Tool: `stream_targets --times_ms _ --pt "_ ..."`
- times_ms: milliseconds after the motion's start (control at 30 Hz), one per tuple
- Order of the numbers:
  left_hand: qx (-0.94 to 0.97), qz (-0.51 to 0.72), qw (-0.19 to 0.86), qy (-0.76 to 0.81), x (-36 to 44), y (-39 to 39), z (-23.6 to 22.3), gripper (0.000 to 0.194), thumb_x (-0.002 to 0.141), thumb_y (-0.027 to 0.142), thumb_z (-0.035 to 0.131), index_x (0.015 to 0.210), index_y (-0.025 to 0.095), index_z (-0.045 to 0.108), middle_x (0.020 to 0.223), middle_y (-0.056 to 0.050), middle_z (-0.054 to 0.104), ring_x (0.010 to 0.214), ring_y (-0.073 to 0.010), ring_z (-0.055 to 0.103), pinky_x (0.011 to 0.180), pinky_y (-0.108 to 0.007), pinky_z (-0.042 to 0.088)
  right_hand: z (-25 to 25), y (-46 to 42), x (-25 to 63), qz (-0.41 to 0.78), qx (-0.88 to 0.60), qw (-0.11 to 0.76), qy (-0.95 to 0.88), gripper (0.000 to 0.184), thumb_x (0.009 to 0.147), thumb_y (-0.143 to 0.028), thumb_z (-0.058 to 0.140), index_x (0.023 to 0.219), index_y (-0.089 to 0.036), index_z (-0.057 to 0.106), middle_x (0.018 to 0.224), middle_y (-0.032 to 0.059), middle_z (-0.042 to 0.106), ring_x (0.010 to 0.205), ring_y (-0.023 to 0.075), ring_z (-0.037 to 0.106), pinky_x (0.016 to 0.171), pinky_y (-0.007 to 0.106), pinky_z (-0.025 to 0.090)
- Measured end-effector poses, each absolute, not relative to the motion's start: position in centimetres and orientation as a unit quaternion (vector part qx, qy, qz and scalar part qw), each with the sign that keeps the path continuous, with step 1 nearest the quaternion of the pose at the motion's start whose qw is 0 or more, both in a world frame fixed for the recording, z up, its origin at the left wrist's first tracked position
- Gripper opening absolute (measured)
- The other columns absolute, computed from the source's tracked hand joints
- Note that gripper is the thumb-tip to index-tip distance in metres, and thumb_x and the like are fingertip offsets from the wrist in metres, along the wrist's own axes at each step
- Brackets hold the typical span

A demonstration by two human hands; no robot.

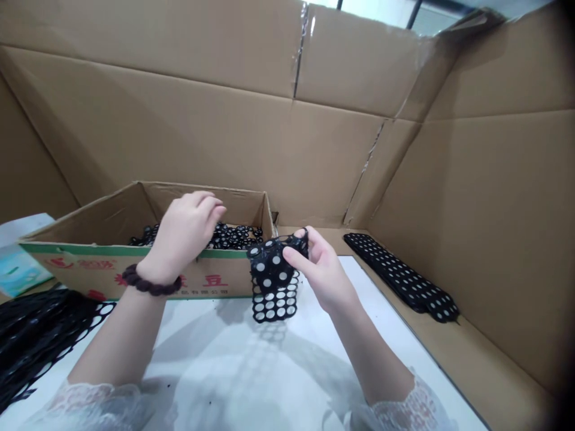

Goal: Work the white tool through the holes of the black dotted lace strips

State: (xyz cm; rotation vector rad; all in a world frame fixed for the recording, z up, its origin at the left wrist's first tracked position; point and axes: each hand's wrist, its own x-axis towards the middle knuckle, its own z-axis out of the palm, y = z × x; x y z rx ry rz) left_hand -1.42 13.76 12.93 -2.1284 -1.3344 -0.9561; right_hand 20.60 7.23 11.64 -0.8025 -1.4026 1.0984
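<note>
Black flexible sheet with rows of round holes: held up above the near part of the surface, in front of the box's right end; its upper part is folded over or bunched, while the lower part hangs as an open grid.
Right grip: closed on the sheet's upper right edge – thumb on the near face, fingers behind.
Left grip: raised over the near wall of the box, fingers bent; no object shows in it, but whether it is released or clenched I cannot tell.
Left wrist: a dark, knobbly fabric band around it.
Brown cardboard box with green rim and red lettering: open at the top, at the far left of the surface.
Small black ring-like pieces: spread inside the box.
Smooth white surface: below both forearms, with a few dark specks.
Shiny black heap of holed material: at the left, in front of the box.
Long black strip or stack with pale dots: on brown cardboard to the right, outside the surface's edge.
White and pale-green packet: beside the box's left end.
Tall brown cardboard walls: behind and to the right.
Sleeves: white lace cuffs – around both forearms.
</note>
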Motion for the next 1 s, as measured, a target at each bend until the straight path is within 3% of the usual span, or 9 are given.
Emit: stream_targets --times_ms 200,367,567,767,1000 --pt "-0.888 -0.316 0.095 -0.32 1.5 8.7 13.9 0.037 0.08 0.047 0.051 0.11 0.023 0.053 0.096 -0.003 0.064 0.09 -0.019 0.056 0.081 -0.029 0.041 11.4 7.4 20.5 0.475 -0.321 0.584 -0.574 0.024 0.075 -0.032 0.06 0.085 -0.022 0.04 0.075 -0.0027 0.049 0.07 0.0106 0.05 0.065 0.023 0.043" --pt "-0.867 -0.349 0.077 -0.347 2.7 8.0 13.3 0.024 0.084 0.037 0.05 0.103 0.023 0.055 0.097 -0.002 0.064 0.085 -0.0167 0.058 0.077 -0.027 0.042 11.4 6.9 20.0 0.478 -0.294 0.58 -0.59 0.031 0.071 -0.03 0.064 0.088 -0.022 0.04 0.078 -0.003 0.05 0.071 0.0094 0.051 0.066 0.022 0.045" --pt "-0.878 -0.297 -0.081 -0.367 2.4 8.2 13.9 0.024 0.085 0.041 0.045 0.099 0.023 0.051 0.078 0.001 0.063 0.065 -0.0134 0.058 0.057 -0.022 0.042 11.4 6.4 19.6 0.447 -0.311 0.56 -0.624 0.026 0.075 -0.022 0.059 0.089 -0.023 0.037 0.078 -0.0037 0.047 0.073 0.0088 0.049 0.068 0.02 0.044" --pt "-0.846 -0.35 -0.067 -0.397 1.9 8.8 13.9 0.021 0.088 0.035 0.039 0.081 0.02 0.052 0.054 0.005 0.051 0.046 -0.0094 0.043 0.046 -0.02 0.032 11.2 6.3 19.5 0.439 -0.309 0.535 -0.653 0.025 0.077 -0.021 0.055 0.093 -0.024 0.035 0.086 -0.0009 0.048 0.08 0.0112 0.05 0.075 0.024 0.043" --pt "-0.762 -0.449 -0.024 -0.465 2.2 9.5 13.6 0.022 0.087 0.034 0.041 0.08 0.019 0.056 0.063 0.002 0.056 0.054 -0.0111 0.048 0.052 -0.022 0.034 11.3 6.8 19.4 0.427 -0.314 0.539 -0.655 0.023 0.076 -0.018 0.055 0.09 -0.022 0.038 0.084 -0.0016 0.049 0.079 0.0104 0.049 0.074 0.023 0.042"
